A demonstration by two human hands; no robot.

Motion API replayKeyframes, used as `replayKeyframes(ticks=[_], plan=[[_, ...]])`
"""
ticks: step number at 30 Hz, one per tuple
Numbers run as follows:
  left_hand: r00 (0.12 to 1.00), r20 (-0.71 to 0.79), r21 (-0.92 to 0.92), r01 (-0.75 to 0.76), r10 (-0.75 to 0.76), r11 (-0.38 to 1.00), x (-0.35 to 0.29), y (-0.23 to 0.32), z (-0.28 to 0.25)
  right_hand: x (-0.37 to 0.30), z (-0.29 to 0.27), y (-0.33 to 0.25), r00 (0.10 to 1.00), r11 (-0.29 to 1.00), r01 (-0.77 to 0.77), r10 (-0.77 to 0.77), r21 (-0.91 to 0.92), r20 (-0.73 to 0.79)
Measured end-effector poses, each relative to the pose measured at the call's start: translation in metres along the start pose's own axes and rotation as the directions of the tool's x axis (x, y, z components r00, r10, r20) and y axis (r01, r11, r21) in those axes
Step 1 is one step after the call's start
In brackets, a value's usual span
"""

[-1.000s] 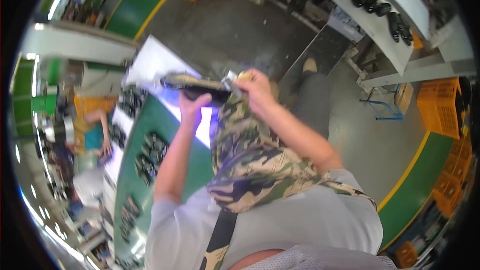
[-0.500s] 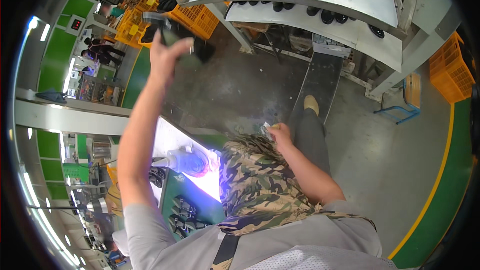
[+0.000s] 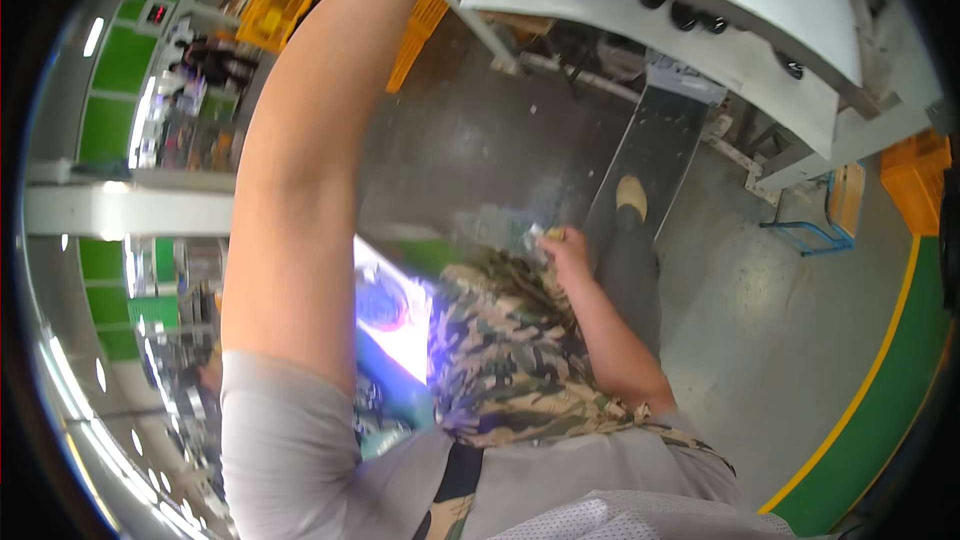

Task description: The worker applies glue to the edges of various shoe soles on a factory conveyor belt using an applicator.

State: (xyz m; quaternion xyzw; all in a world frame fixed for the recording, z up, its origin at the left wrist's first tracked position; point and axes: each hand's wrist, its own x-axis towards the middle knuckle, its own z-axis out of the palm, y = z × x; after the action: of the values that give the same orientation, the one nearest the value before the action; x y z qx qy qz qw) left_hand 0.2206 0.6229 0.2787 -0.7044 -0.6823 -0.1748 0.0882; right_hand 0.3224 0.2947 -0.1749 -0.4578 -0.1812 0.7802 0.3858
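My left arm (image 3: 300,190) is the biggest thing in view, bare from the grey sleeve (image 3: 290,440) up and stretched high and away from me toward the white curved shelf (image 3: 700,10). My left hand runs out of view at the top edge under that shelf, so I cannot tell whether it is closed on anything or loose. The shelf looks like smooth painted sheet metal, stiff and hard, with a row of small dark rounded pieces (image 3: 690,15) along its underside, just to the right of where my left hand disappears.

Below that arm, against my body, hangs the camouflage apron (image 3: 510,360), soft woven cloth, creased and limp. My right hand (image 3: 565,245) rests at its upper edge, fingers curled round a small pale thing (image 3: 540,233), too small and blurred to name. I judge it light and easy to crush or drop, so a pinch between thumb and fingertips across its middle suits it better than a fist.

Beyond my right hand the floor (image 3: 480,140) is dull grey concrete, scuffed, with a dark rubbery mat (image 3: 650,155) where my shoe (image 3: 632,196) stands. Far to my right runs a green strip edged in yellow (image 3: 880,410). Orange plastic crates (image 3: 265,0) sit left of my raised arm, and a bright glaring panel (image 3: 395,315) lies under my left elbow.
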Motion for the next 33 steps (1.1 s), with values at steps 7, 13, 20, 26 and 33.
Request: replayKeyframes(ticks=[7, 13, 20, 26, 33], plan=[[0.905, -0.298, -0.179, -0.366, 0.304, 0.913, -0.202, -0.071, 0.017, 0.026, -0.016, 0.02, 0.996, 0.996, 0.086, -0.086, -0.013, 0.009], [0.716, 0.47, -0.118, 0.631, -0.516, 0.767, -0.581, -0.221, 0.042, 0.025, -0.019, 0.012, 0.997, 0.997, -0.073, 0.074, -0.029, 0.031], [-0.422, 0.529, -0.101, 0.83, -0.736, -0.549, -0.984, -0.245, 0.035, 0.023, -0.027, 0.028, 0.964, 0.96, -0.257, 0.263, -0.113, 0.039], [-0.561, 0.251, -0.243, 0.752, -0.789, -0.612, -1.042, -0.25, 0.042, 0.015, 0.002, 0.035, 0.951, 0.921, -0.297, 0.308, -0.251, 0.007], [0.285, -0.245, 0.352, 0.917, -0.927, 0.189, -1.021, -0.294, 0.02, 0.004, 0.033, 0.009, 0.955, 0.925, -0.235, 0.278, -0.298, 0.108]])
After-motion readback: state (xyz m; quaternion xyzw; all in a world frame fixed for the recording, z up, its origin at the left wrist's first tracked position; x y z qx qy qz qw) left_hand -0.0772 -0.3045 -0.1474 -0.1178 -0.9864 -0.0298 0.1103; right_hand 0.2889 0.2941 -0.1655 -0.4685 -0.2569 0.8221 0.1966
